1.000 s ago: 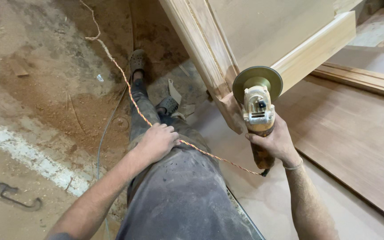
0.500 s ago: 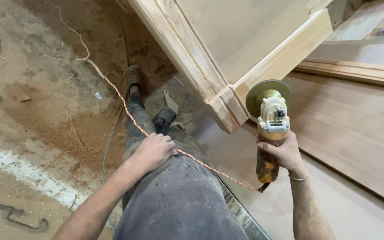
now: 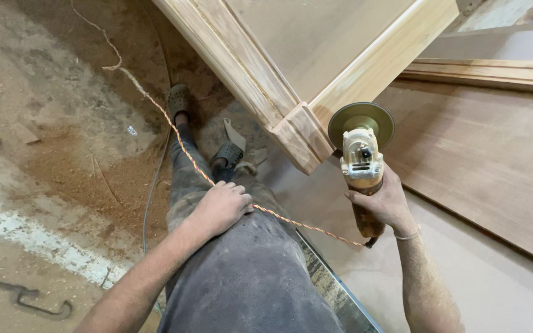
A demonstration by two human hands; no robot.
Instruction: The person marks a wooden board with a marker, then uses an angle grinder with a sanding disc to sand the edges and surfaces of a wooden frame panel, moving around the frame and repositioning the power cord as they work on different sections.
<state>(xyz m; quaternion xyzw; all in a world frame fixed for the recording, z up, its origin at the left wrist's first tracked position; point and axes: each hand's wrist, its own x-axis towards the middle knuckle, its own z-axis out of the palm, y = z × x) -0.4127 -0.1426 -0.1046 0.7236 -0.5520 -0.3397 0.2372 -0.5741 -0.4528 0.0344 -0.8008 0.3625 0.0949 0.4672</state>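
The right hand [image 3: 382, 200] wraps tight around the cream-bodied angle grinder with its round sanding disc [image 3: 362, 151], gripping its rear barrel. It looks heavy and rigid. The left hand [image 3: 220, 206] rests loosely curled on the thigh, touching the twisted orange cord [image 3: 180, 145].

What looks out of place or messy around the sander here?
The sander's twisted orange cord trails across the person's thigh, under the left hand, then loose over the floor. Sawdust lies thick on the floor there. The right hand holds the disc sander beside the wooden frame's corner, which looks undamaged.
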